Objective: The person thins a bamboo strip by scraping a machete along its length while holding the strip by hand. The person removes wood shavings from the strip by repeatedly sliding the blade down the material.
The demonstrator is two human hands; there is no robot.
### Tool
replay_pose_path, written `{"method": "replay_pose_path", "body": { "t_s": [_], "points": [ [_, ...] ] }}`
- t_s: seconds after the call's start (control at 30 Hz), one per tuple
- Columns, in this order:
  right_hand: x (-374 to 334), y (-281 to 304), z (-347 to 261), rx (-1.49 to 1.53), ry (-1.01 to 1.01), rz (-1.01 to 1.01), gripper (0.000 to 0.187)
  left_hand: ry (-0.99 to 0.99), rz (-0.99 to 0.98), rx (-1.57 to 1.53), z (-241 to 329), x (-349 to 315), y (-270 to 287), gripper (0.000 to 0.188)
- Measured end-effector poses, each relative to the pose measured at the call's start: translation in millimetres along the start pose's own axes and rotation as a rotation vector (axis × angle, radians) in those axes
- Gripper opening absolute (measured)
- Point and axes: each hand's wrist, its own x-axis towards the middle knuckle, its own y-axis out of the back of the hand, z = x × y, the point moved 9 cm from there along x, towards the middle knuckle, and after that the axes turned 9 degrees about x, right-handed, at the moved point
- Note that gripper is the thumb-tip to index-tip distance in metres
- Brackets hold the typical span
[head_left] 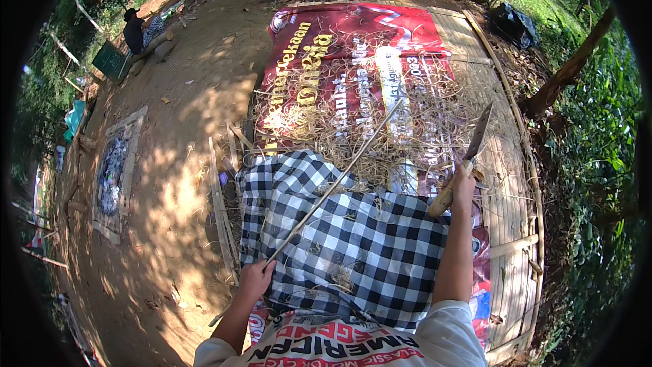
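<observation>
Head view: holding the stick (333,187) in the left hand (257,278), slanting it over the cloth (353,238) toward the far edge of the platform (509,275); gripping the knife (479,134) in the right hand (464,187), nearer the right edge; seemingly readying a cut, needing to bring knife to stick.

Hands (257,280) (464,187) curled tight, forearms (236,319) (454,255) well apart

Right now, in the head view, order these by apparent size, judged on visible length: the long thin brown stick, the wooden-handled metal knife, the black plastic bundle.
Largest: brown stick
Middle: metal knife
Smallest: black bundle
</observation>
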Motion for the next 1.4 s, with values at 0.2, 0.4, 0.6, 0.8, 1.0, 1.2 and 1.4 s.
{"method": "replay_pose_path", "body": {
  "t_s": [0.2, 0.4, 0.6, 0.8, 1.0, 1.2, 1.4],
  "points": [
    [-22.5, -29.9, -14.7, -0.221, 0.124, -0.138, 0.022, 0.040, -0.102, -0.052, 6.6, -5.0, -2.9, 0.033],
    [-36.0, -55.5, -7.9, -0.276, 0.275, -0.284, 0.025, 0.069, -0.074, 0.015, 3.5, -4.3, -8.0, 0.041],
    [-93.0, -105.8, -18.1, -0.676, 0.520, -0.619, 0.043, 0.058, -0.046, 0.060, 10.0, -3.1, -3.6, 0.041],
    [-164.8, -155.2, 28.0, -1.008, 0.572, -1.028, 0.063, 0.068, -0.089, 0.013, 10.4, 2.4, -4.6, 0.036],
    [-204.0, -176.2, 62.7, -1.105, 0.663, -1.212, 0.063, 0.109, -0.063, 0.171, 11.5, 1.0, -7.5, 0.033],
    [-188.6, -174.6, 66.4, -1.119, 0.776, -1.242, 0.061, 0.032, 0.035, 0.187, 16.3, 1.2, -5.7, 0.031],
    [-133.9, -157.5, 48.5, -1.222, 0.861, -1.136, 0.061, 0.029, 0.037, 0.187, 18.0, 3.0, -4.3, 0.033]
  ]
}}
